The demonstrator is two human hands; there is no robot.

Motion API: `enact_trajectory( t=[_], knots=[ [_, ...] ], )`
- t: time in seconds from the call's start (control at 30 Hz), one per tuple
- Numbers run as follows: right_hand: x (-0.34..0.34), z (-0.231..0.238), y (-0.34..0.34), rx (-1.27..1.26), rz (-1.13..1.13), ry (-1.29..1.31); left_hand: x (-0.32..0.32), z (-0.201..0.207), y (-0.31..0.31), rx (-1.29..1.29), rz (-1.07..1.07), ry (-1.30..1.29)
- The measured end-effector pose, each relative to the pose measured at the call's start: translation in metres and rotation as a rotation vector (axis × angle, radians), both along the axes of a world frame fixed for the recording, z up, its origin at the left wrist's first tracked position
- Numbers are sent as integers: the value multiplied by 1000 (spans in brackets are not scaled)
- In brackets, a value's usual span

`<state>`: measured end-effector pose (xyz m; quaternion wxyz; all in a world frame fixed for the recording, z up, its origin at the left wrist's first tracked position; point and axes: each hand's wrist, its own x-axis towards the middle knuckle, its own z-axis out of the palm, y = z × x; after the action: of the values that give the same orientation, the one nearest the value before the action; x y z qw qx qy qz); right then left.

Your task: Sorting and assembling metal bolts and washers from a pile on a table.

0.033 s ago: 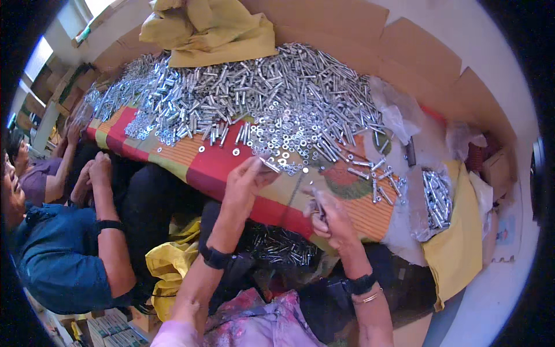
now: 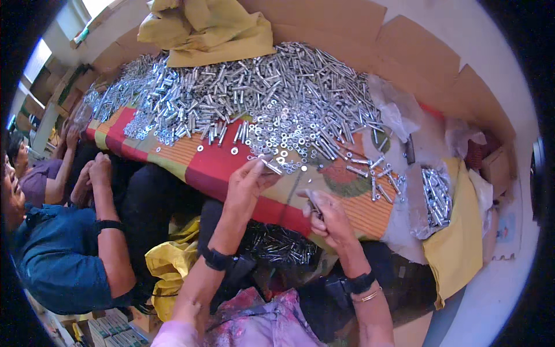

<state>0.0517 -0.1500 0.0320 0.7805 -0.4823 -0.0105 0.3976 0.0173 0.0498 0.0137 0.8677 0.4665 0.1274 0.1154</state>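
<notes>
My left hand (image 2: 250,179) is closed, with thumb and fingers pinching a shiny metal bolt (image 2: 270,166) at the near edge of the washers. To its right, my right hand (image 2: 328,217) is curled round a slim metal piece (image 2: 315,203); most of it hides behind the fingers, so I cannot tell its kind. Just beyond the hands lie loose washers (image 2: 283,137), and a round pale disc (image 2: 304,168) sits between them on the patterned cloth (image 2: 243,199). A large heap of metal bolts (image 2: 231,87) spreads behind the washers.
Several loose bolts (image 2: 376,173) lie at right, beside an open carton of bolts (image 2: 436,199) and a yellow sack (image 2: 459,231). A yellow cloth (image 2: 208,32) covers part of the heap. More dark metal pieces (image 2: 280,243) lie below the table edge. Two people sit at left, one in a blue shirt (image 2: 63,254).
My right hand has shifted slightly, and its fingers look a little differently turned round the metal piece. My left hand keeps its pinch on the bolt, almost unmoved.
</notes>
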Motion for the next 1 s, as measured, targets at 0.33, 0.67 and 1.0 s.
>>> enact_trajectory(
  t=[0.33,0.67,1.0],
  knots=[
    [-4,-9,1,40,-113,-54,-10,-7,-39,-9,-71,28],
    [-1,-16,1,-193,-71,-174,-26,-4,-46,371,-134,185],
    [0,-30,4,-459,70,-479,-35,6,-40,502,-221,257]
  ],
)
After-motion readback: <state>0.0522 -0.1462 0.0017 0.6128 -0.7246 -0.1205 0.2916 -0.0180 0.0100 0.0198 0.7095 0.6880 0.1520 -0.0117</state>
